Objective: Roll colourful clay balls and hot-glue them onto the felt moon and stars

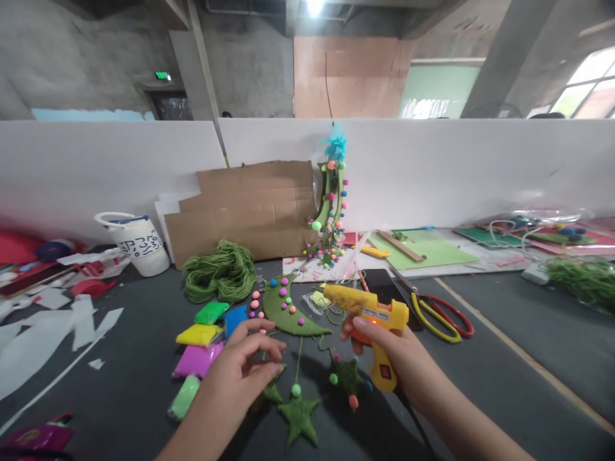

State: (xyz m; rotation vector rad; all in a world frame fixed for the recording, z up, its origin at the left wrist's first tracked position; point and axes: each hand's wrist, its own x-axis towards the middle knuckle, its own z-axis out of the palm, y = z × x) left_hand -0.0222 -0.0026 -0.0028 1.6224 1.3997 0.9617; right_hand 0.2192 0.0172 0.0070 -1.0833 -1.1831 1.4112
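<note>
My right hand (379,342) is wrapped round a yellow hot glue gun (391,314), its nozzle pointing left. My left hand (247,362) hovers with bent fingers, thumb and fingertips slightly apart, nothing visible between them. Just beyond it lies a green felt crescent moon (283,317) dotted with coloured pompoms. From the moon a thread runs to a green felt star (298,419) with a light green pompom (296,390) at its top. A second star (350,378), below the glue gun, carries several pompoms. Another star (273,389) is partly hidden by my left hand.
Loose pompoms (255,295) lie left of the moon. Bright clay packets (199,362) and green yarn (221,272) are at left. Scissors (439,317) lie at right. Cardboard (250,211), a white bucket (144,246) and a hanging pompom decoration (331,205) stand along the partition.
</note>
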